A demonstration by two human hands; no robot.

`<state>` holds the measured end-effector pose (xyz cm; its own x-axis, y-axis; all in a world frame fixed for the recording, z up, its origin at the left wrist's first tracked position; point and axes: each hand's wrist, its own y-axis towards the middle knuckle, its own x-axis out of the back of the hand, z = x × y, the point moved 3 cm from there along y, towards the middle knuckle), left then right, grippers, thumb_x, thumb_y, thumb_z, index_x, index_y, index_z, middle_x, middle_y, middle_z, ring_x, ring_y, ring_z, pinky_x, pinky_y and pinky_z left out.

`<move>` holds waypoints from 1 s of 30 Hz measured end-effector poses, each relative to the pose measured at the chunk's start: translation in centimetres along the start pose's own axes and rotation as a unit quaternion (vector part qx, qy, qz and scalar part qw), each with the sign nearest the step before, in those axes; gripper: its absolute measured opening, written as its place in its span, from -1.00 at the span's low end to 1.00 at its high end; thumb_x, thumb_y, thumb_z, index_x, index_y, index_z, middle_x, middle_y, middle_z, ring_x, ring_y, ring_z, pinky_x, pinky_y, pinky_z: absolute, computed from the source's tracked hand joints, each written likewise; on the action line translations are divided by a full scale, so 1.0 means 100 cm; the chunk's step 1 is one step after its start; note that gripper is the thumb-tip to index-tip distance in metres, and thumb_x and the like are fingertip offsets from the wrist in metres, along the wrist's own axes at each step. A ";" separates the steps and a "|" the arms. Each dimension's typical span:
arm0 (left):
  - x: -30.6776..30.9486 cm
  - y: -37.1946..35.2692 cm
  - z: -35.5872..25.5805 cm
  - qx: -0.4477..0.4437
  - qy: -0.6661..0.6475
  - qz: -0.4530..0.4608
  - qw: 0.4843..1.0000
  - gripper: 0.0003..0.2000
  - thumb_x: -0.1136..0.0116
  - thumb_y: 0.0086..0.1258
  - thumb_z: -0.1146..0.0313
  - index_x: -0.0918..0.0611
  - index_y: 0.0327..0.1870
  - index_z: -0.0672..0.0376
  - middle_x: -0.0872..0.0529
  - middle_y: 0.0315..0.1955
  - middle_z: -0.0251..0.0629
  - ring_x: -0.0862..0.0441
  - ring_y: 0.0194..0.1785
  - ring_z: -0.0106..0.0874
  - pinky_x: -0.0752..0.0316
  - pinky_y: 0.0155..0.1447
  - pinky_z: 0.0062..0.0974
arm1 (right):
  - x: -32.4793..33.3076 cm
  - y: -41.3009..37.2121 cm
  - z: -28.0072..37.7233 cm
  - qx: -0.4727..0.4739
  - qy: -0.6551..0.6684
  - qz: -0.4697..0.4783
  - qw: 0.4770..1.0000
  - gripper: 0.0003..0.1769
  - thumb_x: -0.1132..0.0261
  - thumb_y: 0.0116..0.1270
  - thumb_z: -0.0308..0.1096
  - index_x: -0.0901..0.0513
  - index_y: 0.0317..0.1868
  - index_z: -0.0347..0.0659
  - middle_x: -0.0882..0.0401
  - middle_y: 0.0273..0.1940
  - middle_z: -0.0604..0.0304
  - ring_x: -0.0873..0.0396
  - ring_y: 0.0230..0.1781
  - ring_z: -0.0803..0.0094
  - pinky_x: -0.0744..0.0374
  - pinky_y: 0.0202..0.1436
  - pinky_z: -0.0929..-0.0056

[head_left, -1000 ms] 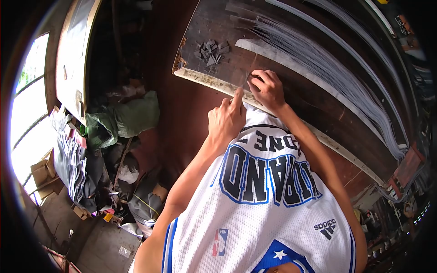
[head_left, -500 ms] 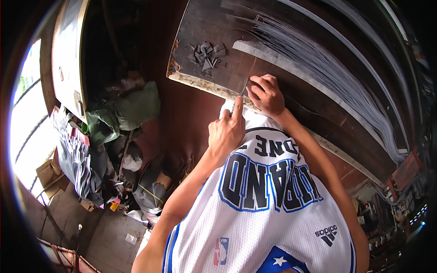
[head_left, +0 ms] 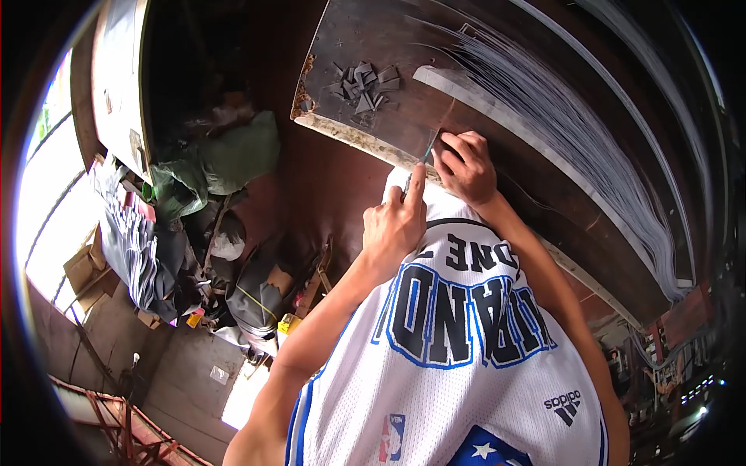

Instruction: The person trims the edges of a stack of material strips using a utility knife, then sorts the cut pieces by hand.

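Standing at dark workbench (head_left: 350, 46), looking down past white jersey (head_left: 466, 373).

Gripping thin blade (head_left: 423, 155) in left hand (head_left: 392, 225): fingers curled shut around its lower end, index finger stretched along it toward the bench. Blade tilted, tip down at the worn pale front edge (head_left: 350, 138) of the bench, just beside the fingertips of the other hand.

Pressing down with right hand (head_left: 466, 167) on the bench surface right behind that edge: fingers bent and bunched together, knuckles up. Can't tell whether anything is pinched under them. Hands close to each other, not clearly touching.

Further back on the bench:
- small heap of grey offcuts (head_left: 365, 81) near the left corner, well apart from both hands
- behind the right hand, pale flat strip (head_left: 474, 89) lying diagonally
- beyond that, wide fan of thin whitish strands (head_left: 575, 124) sweeping along to the far right end

Left of the bench, down on the floor: green sack (head_left: 237, 151), bundle of grey cloth (head_left: 128, 248), cardboard boxes (head_left: 81, 272), mixed clutter in between. Bright daylight at the left border.
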<state>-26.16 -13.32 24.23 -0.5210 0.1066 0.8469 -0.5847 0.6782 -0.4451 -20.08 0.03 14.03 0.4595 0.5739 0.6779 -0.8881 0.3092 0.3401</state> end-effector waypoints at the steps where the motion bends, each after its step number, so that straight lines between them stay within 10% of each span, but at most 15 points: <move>1: 0.000 -0.001 0.000 0.003 -0.004 -0.001 1.000 -0.42 -0.19 0.34 0.40 -0.41 0.43 0.00 -0.63 -0.47 -0.13 -0.63 -0.58 -0.18 -0.57 -0.50 -0.24 | 0.001 0.000 0.001 -0.006 0.001 -0.003 1.000 -0.88 -0.45 0.12 -0.46 -0.66 -0.35 -0.21 -0.60 -0.06 0.21 -0.53 -0.09 0.27 -0.52 0.10 0.23; 30: -0.012 -0.009 0.014 -0.016 -0.022 -0.035 0.999 -0.46 -0.20 0.33 0.39 -0.48 0.38 -0.05 -0.64 -0.49 -0.16 -0.65 -0.55 -0.16 -0.59 -0.45 -0.23 | -0.002 -0.001 0.002 0.017 0.003 -0.027 0.999 -0.87 -0.46 0.09 -0.49 -0.69 -0.33 -0.22 -0.65 -0.12 0.22 -0.57 -0.13 0.26 -0.52 0.12 0.26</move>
<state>-25.86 -15.10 23.23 -0.5071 0.0261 0.8615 -0.6012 0.7055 -0.3753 -20.12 -0.26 13.97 0.5062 0.5618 0.6543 -0.8622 0.3133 0.3980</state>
